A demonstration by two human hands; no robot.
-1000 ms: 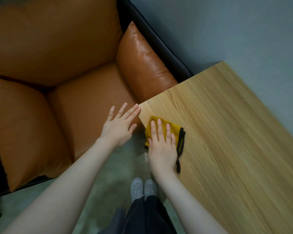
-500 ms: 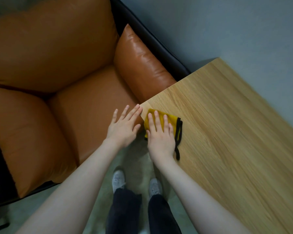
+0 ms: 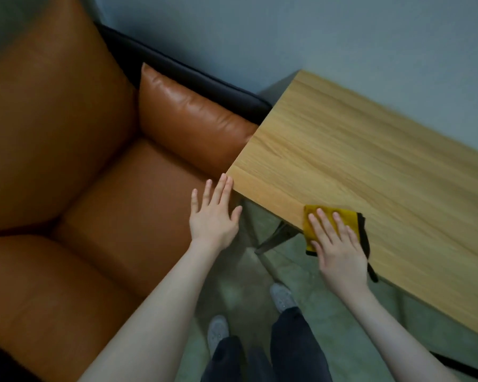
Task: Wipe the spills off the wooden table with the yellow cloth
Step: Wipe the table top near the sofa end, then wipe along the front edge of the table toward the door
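The yellow cloth [image 3: 342, 216], folded and edged in black, lies on the near edge of the wooden table [image 3: 370, 166] and hangs partly over it. My right hand [image 3: 340, 249] presses flat on the cloth with the fingers spread. My left hand [image 3: 214, 216] is open and holds nothing; it hovers just off the table's near left corner, fingertips close to that corner, above the sofa seat. No spill shows on the wood.
An orange leather sofa [image 3: 80, 161] with a cushion [image 3: 188, 119] stands against the table's left end. A grey wall [image 3: 342, 31] runs behind. A metal table leg [image 3: 276, 238] and my two feet [image 3: 282, 297] are on the grey-green floor below.
My right hand has slid the cloth from the table's near left corner to the right along the near edge. The left hand stays by the corner. The view has shifted.
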